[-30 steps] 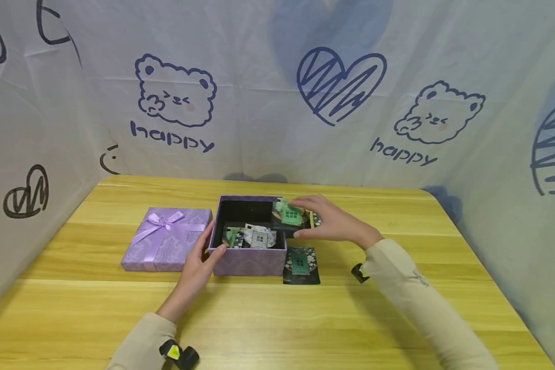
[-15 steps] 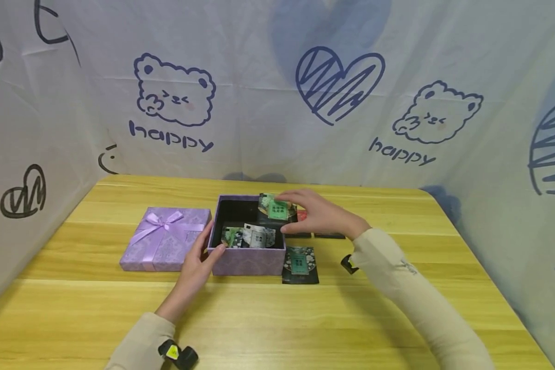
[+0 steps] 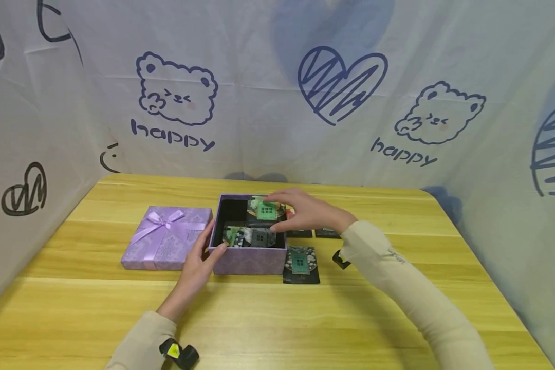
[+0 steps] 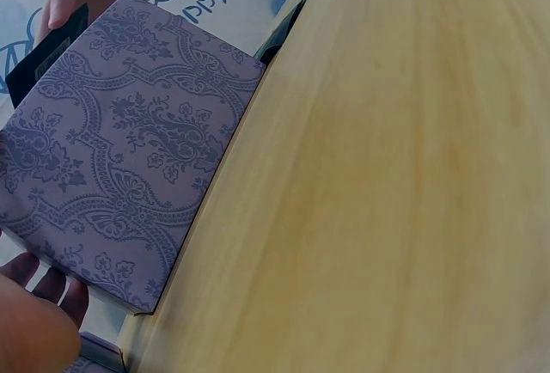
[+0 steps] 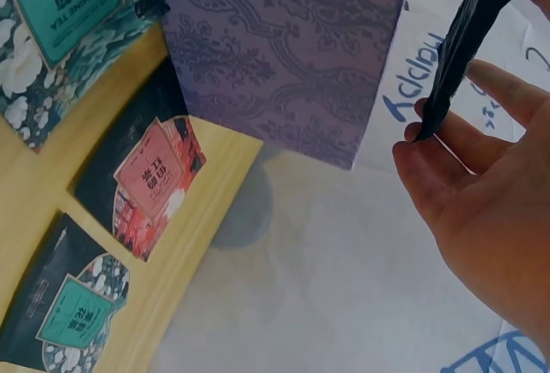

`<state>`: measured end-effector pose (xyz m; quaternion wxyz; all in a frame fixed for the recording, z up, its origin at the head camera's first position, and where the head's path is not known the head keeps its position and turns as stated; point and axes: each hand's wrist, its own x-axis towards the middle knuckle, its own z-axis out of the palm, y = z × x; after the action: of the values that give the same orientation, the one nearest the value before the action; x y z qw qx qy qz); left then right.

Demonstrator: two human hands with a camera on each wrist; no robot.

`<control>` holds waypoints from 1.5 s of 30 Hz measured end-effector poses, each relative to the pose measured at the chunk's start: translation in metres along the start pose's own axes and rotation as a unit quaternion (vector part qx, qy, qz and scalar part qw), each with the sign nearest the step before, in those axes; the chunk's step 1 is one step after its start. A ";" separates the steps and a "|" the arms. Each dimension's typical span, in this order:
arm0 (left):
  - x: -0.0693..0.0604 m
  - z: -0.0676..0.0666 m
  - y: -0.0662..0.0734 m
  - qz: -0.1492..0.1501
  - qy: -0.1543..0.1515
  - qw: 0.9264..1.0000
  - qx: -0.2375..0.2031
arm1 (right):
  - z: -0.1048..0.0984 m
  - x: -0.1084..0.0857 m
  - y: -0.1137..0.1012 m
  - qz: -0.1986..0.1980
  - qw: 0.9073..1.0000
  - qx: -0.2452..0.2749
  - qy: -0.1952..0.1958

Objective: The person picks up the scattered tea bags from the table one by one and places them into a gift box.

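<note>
The right hand [image 3: 300, 210] has its grip closed on a flat black sachet with a bright green label [image 3: 266, 209], pinched over the right rear of the lidless purple patterned box [image 3: 250, 263]. The left hand [image 3: 197, 264] holds the box at its left front corner — thumb by the front rim, fingers along the side. Inside lie a green-printed sachet [image 3: 234, 235] and a grey-and-white sachet [image 3: 261, 238]. On the yellow wooden bench [image 3: 282, 321], a lilac ribboned lid [image 3: 143, 252] sits left; a teal-labelled black sachet [image 3: 300, 263] lies just right.
</note>
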<state>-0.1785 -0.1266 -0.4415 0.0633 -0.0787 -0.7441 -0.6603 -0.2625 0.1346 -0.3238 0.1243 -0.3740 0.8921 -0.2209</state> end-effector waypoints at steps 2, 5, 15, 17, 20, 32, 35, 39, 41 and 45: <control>0.000 0.000 0.000 -0.001 -0.001 1.000 0.001 | 0.001 0.003 -0.001 0.000 1.000 0.003 -0.004; 0.000 0.000 0.001 0.001 0.001 1.000 0.001 | 0.003 0.007 -0.001 -0.002 1.000 0.008 -0.005; -0.001 0.000 0.004 0.006 -0.002 1.000 0.002 | 0.008 0.019 -0.004 -0.014 1.000 0.003 -0.018; -0.001 0.000 0.004 0.007 -0.002 1.000 0.002 | 0.008 0.021 -0.006 -0.015 1.000 0.008 -0.024; 0.000 0.001 0.003 0.008 -0.001 1.000 0.000 | 0.009 0.025 -0.008 -0.018 0.999 0.015 -0.033; 0.000 0.000 0.001 0.007 0.000 1.000 -0.002 | 0.023 0.037 -0.005 -0.006 0.998 0.025 -0.055; 0.000 -0.001 0.001 0.002 -0.004 1.000 -0.002 | 0.026 0.038 -0.005 -0.002 0.998 0.028 -0.060; 0.000 -0.001 0.000 -0.002 -0.007 1.000 -0.002 | 0.029 0.038 -0.006 0.000 0.997 0.029 -0.066; 0.000 -0.001 0.000 -0.001 -0.008 1.000 -0.004 | 0.030 0.039 -0.006 0.002 0.997 0.025 -0.068; 0.000 -0.002 0.000 0.001 -0.008 1.000 -0.008 | 0.031 0.039 -0.007 0.004 0.997 0.012 -0.074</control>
<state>-0.1785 -0.1284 -0.4415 0.0575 -0.0846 -0.7395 -0.6653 -0.2730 0.0923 -0.3497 0.1956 -0.3840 0.8793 -0.2026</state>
